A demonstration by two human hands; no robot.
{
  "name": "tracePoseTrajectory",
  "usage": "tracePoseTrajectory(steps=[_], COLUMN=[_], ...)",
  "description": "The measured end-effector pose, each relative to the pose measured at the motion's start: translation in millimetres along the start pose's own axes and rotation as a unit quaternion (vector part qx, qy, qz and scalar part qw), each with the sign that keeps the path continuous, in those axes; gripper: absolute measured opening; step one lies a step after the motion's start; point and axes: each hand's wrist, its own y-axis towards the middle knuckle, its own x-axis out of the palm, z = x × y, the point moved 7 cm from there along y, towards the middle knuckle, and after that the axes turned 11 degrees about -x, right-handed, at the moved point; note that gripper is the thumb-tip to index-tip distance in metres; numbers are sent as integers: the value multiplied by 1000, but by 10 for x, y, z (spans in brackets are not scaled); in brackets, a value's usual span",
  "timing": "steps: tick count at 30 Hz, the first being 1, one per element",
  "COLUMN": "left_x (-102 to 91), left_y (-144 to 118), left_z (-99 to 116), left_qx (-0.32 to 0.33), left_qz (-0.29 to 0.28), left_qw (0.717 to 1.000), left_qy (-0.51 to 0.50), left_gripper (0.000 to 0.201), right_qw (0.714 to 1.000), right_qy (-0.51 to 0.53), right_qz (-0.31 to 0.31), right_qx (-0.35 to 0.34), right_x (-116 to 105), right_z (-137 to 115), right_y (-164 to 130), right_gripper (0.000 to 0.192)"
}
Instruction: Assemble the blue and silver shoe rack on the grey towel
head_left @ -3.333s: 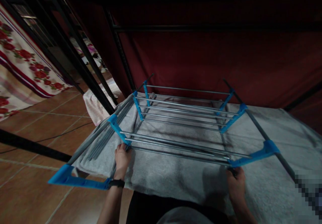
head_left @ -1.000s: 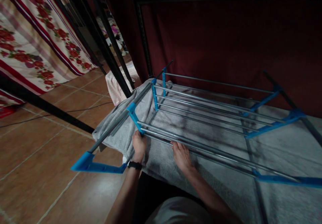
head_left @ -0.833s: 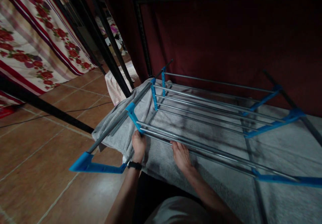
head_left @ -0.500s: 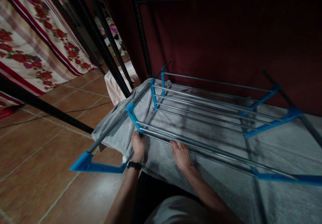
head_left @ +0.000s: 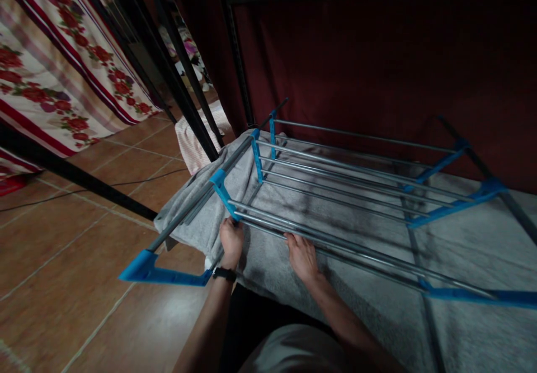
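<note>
A clothes drying rack (head_left: 335, 237) with metal rods and blue plastic brackets lies on a grey blanket (head_left: 260, 261). My left hand (head_left: 231, 242), with a black band on its wrist, is closed at the near-left corner of the rack, just under a blue bracket (head_left: 225, 197). My right hand (head_left: 301, 254) has its fingers curled over the nearest rods, right of the left hand. The fingertips of both hands are partly hidden by the rack. Another blue bracket (head_left: 168, 275) sticks out past the blanket's left edge, over the floor.
Black metal posts (head_left: 168, 65) stand at the left, one slanting low across the tiled floor (head_left: 84, 250). A dark red curtain (head_left: 356, 71) hangs behind the rack. Floral fabric (head_left: 75, 65) hangs at far left. A pale striped cloth (head_left: 191, 146) and a thin cable (head_left: 138, 180) are beyond the blanket.
Almost nothing differs. The rack's left end has shifted very slightly, and both hands keep their places on it.
</note>
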Motion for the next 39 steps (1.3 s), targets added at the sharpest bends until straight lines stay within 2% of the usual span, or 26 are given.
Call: tracePoseTrajectory(steps=[9, 19, 31, 36, 39], left_x=[-16, -10, -10, -18, -29], left_y=[-32, -34, -29, -36, -31], left_z=[63, 59, 43, 44, 49], left_qx=[28, 42, 39, 32, 19], left_qz=[0, 6, 2, 3, 2], left_qw=[999, 999, 999, 999, 1000], left_qy=[20, 18, 8, 3, -6], left_gripper=[10, 7, 5, 5, 6], right_qw=[1000, 999, 999, 1000, 999], right_qy=[-5, -4, 35, 17, 19], right_qz=[-22, -43, -8, -20, -4], right_qx=[1, -3, -4, -13, -29], right_x=[30, 11, -5, 30, -20], right_z=[5, -2, 32, 39, -1], right_y=[8, 26, 40, 37, 45], right_gripper=[40, 42, 42, 44, 45])
